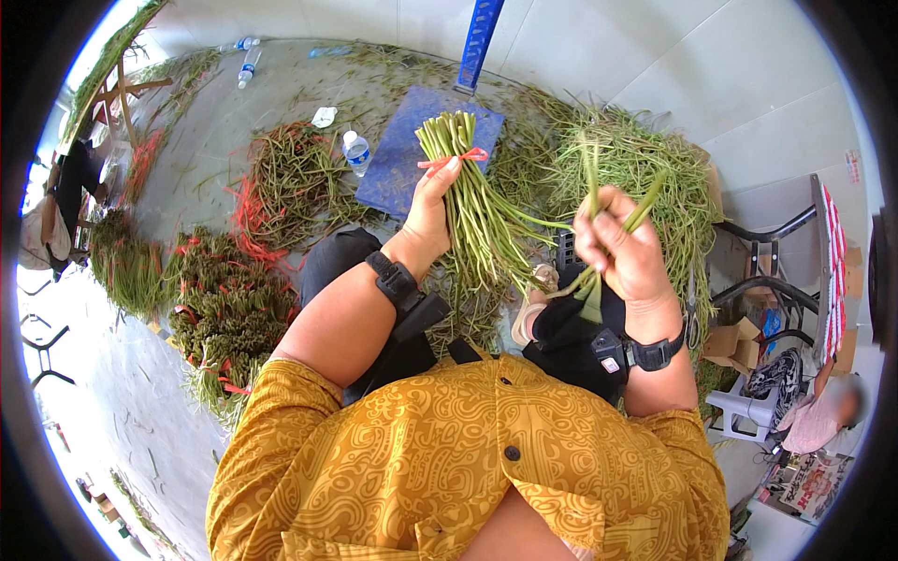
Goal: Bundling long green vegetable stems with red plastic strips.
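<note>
My left hand (428, 217) is closed around a bundle of long green vegetable stems (479, 210). A red tie (470, 155) circles the bundle near its cut ends, which point up and away from me, while the thin ends hang toward my lap. To the right of the bundle, my right hand (619, 241) is raised with its fingers pinched on a few loose green stems (645, 201). Some of these stick up past the fingers, slightly blurred, and a flat leafy piece (591, 301) hangs below.
Behind the bundle lies a blue platform (388, 178) with a blue post (479, 42). A large heap of loose stems (645, 159) stands at right. Tied bundles (224, 309) are stacked at left, near a stem pile (304, 168) and a water bottle (356, 152). A person (823, 421) is far right.
</note>
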Action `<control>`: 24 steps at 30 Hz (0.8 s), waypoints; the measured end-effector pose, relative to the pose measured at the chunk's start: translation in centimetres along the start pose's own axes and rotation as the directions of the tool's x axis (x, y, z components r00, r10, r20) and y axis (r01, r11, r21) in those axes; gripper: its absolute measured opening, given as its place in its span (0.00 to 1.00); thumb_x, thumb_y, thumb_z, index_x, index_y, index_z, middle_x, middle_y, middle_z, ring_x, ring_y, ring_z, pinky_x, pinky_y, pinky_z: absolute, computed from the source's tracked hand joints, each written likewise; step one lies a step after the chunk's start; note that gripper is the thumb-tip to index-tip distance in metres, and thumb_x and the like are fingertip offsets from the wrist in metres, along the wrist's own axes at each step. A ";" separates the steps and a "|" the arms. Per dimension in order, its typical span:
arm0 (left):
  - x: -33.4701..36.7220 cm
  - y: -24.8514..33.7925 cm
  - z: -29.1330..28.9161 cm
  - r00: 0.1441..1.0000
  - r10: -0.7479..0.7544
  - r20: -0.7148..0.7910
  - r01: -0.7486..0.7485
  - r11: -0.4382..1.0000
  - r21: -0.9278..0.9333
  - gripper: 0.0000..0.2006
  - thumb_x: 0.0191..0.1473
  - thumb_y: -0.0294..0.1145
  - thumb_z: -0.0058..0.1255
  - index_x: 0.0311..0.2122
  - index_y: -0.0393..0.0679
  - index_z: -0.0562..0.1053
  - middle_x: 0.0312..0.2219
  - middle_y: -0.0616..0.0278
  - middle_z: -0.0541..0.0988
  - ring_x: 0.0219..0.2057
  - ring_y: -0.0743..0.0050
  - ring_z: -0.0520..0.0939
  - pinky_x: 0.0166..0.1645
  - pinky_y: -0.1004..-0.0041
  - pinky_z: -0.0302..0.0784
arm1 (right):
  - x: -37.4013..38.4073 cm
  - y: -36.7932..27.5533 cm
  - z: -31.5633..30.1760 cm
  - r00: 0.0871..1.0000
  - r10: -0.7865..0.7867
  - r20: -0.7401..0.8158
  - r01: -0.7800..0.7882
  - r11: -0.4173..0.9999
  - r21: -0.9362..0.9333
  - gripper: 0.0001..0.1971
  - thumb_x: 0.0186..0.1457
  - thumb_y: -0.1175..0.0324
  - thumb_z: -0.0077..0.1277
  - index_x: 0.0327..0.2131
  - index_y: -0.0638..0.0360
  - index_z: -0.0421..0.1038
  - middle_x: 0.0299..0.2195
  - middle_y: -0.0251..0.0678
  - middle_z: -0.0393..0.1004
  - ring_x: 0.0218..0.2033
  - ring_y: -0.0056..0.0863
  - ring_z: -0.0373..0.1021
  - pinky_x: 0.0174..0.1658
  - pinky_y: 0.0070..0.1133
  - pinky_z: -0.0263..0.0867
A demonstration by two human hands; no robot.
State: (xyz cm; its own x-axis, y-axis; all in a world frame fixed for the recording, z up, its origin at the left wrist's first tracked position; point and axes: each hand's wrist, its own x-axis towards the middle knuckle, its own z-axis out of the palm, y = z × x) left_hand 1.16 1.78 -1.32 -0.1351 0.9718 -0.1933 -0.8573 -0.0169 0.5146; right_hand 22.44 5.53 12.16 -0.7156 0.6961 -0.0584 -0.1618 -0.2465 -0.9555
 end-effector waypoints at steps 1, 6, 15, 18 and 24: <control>0.0 -0.1 0.0 1.000 -0.003 0.004 0.003 1.000 0.000 0.17 0.47 0.47 0.51 0.38 0.47 0.70 0.26 0.63 0.75 0.26 0.70 0.77 0.32 0.66 0.76 | 0.5 0.0 -0.4 0.998 -0.063 -0.007 0.063 0.997 0.054 0.06 0.54 0.69 0.47 0.32 0.60 0.64 0.19 0.26 0.62 0.14 0.10 0.51 0.17 0.09 0.47; -0.1 -0.3 0.0 0.999 -0.021 0.050 0.019 0.999 0.041 0.17 0.47 0.46 0.51 0.39 0.47 0.70 0.27 0.62 0.75 0.27 0.68 0.77 0.34 0.65 0.76 | 3.0 0.7 1.6 0.963 -0.181 -0.197 0.088 0.909 -0.407 0.05 0.51 0.72 0.51 0.30 0.63 0.73 0.20 0.26 0.69 0.18 0.11 0.60 0.22 0.10 0.54; 0.2 -0.5 0.6 0.995 -0.017 0.103 0.020 0.999 -0.027 0.16 0.50 0.37 0.50 0.41 0.40 0.68 0.33 0.61 0.76 0.32 0.71 0.77 0.39 0.69 0.75 | 8.0 5.7 1.0 0.986 0.024 -0.164 -0.134 0.699 -0.703 0.09 0.47 0.66 0.53 0.26 0.63 0.73 0.17 0.33 0.71 0.20 0.21 0.66 0.29 0.23 0.63; 0.3 -0.5 0.4 0.995 0.003 0.096 -0.011 0.997 0.082 0.19 0.49 0.41 0.49 0.42 0.40 0.68 0.34 0.59 0.75 0.34 0.68 0.77 0.40 0.66 0.74 | 8.1 5.6 1.1 0.986 0.082 -0.147 -0.159 0.740 -0.653 0.09 0.48 0.67 0.52 0.28 0.65 0.71 0.20 0.36 0.72 0.22 0.22 0.67 0.30 0.23 0.63; -0.1 -0.6 1.2 0.996 0.064 0.062 -0.062 0.998 -0.032 0.17 0.49 0.39 0.51 0.41 0.39 0.69 0.32 0.60 0.75 0.30 0.70 0.77 0.37 0.68 0.75 | 7.0 5.5 0.3 0.987 0.162 0.018 -0.056 0.441 -0.896 0.12 0.51 0.64 0.46 0.31 0.66 0.68 0.24 0.49 0.71 0.27 0.42 0.69 0.34 0.31 0.63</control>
State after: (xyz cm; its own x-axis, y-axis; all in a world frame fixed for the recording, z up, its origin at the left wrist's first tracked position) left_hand 2.24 2.00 -0.58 -0.1591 0.9814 -0.1078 -0.8628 -0.0851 0.4984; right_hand 16.34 8.92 6.60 -0.7441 0.6352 -0.2069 0.5777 0.4563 -0.6768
